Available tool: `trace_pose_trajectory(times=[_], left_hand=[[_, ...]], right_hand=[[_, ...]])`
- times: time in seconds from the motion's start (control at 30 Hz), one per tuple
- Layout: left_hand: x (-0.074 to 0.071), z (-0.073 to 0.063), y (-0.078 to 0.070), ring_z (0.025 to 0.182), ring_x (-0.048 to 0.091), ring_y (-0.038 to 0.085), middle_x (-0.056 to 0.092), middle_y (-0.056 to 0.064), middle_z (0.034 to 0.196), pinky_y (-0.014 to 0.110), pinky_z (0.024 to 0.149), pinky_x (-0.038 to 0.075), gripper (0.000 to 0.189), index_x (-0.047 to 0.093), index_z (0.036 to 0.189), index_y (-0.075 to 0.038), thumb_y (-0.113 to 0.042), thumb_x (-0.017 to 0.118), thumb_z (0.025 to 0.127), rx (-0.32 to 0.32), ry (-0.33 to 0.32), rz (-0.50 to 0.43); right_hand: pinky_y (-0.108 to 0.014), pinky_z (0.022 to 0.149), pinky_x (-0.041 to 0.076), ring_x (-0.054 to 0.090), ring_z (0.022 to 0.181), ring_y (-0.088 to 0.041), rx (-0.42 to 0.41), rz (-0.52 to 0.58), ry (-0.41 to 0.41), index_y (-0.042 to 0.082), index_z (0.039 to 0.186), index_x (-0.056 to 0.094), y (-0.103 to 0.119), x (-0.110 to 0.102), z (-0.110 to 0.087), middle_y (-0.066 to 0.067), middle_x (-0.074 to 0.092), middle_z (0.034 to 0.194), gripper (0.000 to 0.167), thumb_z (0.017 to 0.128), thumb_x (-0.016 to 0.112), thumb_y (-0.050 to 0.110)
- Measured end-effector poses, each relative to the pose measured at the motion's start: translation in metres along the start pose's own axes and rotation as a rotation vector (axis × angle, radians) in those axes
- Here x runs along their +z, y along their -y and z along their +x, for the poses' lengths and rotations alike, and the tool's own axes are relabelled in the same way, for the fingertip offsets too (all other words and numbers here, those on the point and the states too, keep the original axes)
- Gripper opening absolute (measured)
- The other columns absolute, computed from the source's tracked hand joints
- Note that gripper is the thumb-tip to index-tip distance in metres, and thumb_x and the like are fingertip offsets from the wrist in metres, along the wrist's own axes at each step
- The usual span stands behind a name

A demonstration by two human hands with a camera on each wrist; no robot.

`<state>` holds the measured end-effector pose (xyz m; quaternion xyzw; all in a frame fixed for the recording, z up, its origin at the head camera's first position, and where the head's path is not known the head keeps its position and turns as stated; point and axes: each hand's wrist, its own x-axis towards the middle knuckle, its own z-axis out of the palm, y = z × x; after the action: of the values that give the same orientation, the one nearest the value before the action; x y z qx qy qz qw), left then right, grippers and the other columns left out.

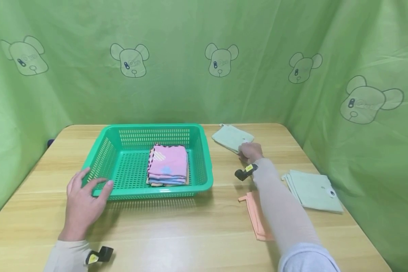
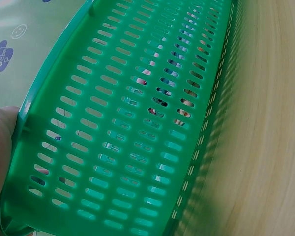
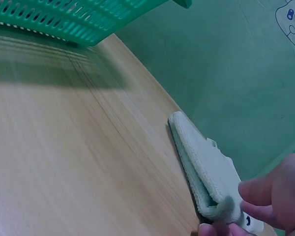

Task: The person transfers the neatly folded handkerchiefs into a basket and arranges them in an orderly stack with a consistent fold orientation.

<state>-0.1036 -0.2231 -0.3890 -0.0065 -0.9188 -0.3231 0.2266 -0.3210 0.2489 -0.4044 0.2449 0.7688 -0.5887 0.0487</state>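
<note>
A green plastic basket (image 1: 159,193) with slotted walls stands on the table. My left hand (image 1: 85,202) rests at its near left corner, fingers spread around the rim; in the left wrist view part of that hand (image 2: 1,152) lies against the rim. Inside the basket, toward the right, sits a stack of folded small towels (image 1: 168,160), a pink one on top. Right of the basket, my right hand (image 1: 250,152) pinches the near corner of a folded pale green towel (image 1: 232,137). In the right wrist view, the thumb is above this towel (image 3: 206,162) and fingertips are at its lower edge.
Another folded pale green towel (image 1: 316,190) with an eye-like patch lies near the table's right edge. An orange folded cloth (image 1: 256,219) lies partly hidden under my right forearm. Green curtains (image 1: 176,98) printed with bear heads surround the wooden table (image 1: 176,238).
</note>
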Motion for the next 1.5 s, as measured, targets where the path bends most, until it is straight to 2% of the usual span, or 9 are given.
trace_pose_trajectory(times=[0.23,0.43,0.57,0.73,0.87,1.03,1.1,1.33,1.5], left_hand=[[0.000,0.000,0.000,0.136,0.019,0.053,0.032,0.031,0.147,0.073,0.104,0.014,0.041,0.067,0.104,0.002,-0.037,0.057,0.095,0.001,0.002,0.009],[-0.001,0.000,-0.001,0.136,0.019,0.053,0.032,0.031,0.147,0.073,0.103,0.015,0.041,0.067,0.104,0.002,-0.037,0.057,0.095,-0.002,0.002,0.007],[0.000,-0.001,0.000,0.136,0.018,0.053,0.032,0.031,0.147,0.073,0.103,0.014,0.041,0.067,0.104,0.002,-0.037,0.057,0.095,-0.003,0.005,0.006],[0.000,-0.001,0.000,0.136,0.018,0.053,0.032,0.031,0.147,0.073,0.103,0.014,0.041,0.067,0.104,0.002,-0.037,0.057,0.095,-0.002,0.003,0.004],[-0.001,0.000,0.000,0.136,0.018,0.053,0.032,0.031,0.147,0.073,0.103,0.014,0.041,0.067,0.104,0.002,-0.037,0.057,0.095,-0.004,0.000,0.004],[-0.001,0.000,-0.002,0.136,0.018,0.053,0.032,0.031,0.147,0.073,0.103,0.014,0.041,0.067,0.104,0.002,-0.037,0.057,0.095,-0.004,0.003,0.005],[-0.001,0.000,-0.002,0.136,0.018,0.053,0.032,0.031,0.147,0.073,0.103,0.015,0.041,0.067,0.104,0.002,-0.036,0.057,0.095,-0.003,0.002,0.005],[0.000,0.000,0.000,0.136,0.018,0.053,0.032,0.032,0.146,0.073,0.103,0.015,0.041,0.067,0.104,0.002,-0.036,0.057,0.095,0.000,0.000,0.005],[0.000,0.000,0.000,0.136,0.018,0.053,0.031,0.031,0.147,0.073,0.103,0.015,0.041,0.067,0.105,0.002,-0.037,0.058,0.095,-0.004,0.008,0.012]], right_hand=[[-0.026,0.073,0.054,0.054,0.081,-0.018,0.015,0.033,0.027,0.001,0.105,0.056,0.002,0.003,-0.002,-0.006,0.055,0.098,0.027,0.078,0.058,-0.003],[-0.026,0.071,0.055,0.055,0.080,-0.018,0.019,0.036,-0.064,-0.002,0.113,0.056,0.002,0.005,-0.001,-0.007,0.055,0.101,0.041,0.072,0.056,-0.004],[-0.024,0.069,0.055,0.057,0.073,-0.015,0.019,0.061,-0.112,-0.003,0.120,0.056,0.002,0.003,-0.003,-0.008,0.056,0.099,0.044,0.076,0.057,-0.003],[-0.022,0.072,0.055,0.057,0.074,-0.013,-0.004,0.113,-0.102,-0.002,0.129,0.053,0.003,-0.001,-0.006,-0.007,0.056,0.105,0.045,0.084,0.060,0.001],[-0.021,0.074,0.055,0.055,0.079,-0.013,-0.041,0.104,-0.070,-0.003,0.133,0.050,0.005,-0.002,-0.007,-0.007,0.052,0.109,0.051,0.084,0.061,-0.001],[-0.019,0.060,0.049,0.048,0.073,-0.015,-0.079,0.035,-0.058,0.000,0.087,0.053,0.003,-0.006,-0.007,-0.004,0.048,0.087,0.016,0.074,0.057,-0.008],[-0.019,0.056,0.046,0.046,0.068,-0.015,-0.080,0.023,-0.043,0.007,0.072,0.040,0.003,-0.007,-0.006,-0.003,0.047,0.076,0.024,0.073,0.058,-0.008],[-0.020,0.061,0.046,0.046,0.060,-0.011,-0.061,0.081,0.029,0.012,0.066,0.038,0.001,-0.009,-0.005,0.002,0.046,0.064,0.037,0.083,0.068,-0.001],[-0.020,0.062,0.046,0.049,0.066,-0.012,-0.052,0.057,0.015,0.010,0.079,0.046,0.001,-0.006,-0.004,0.000,0.050,0.077,0.025,0.084,0.070,0.004]])
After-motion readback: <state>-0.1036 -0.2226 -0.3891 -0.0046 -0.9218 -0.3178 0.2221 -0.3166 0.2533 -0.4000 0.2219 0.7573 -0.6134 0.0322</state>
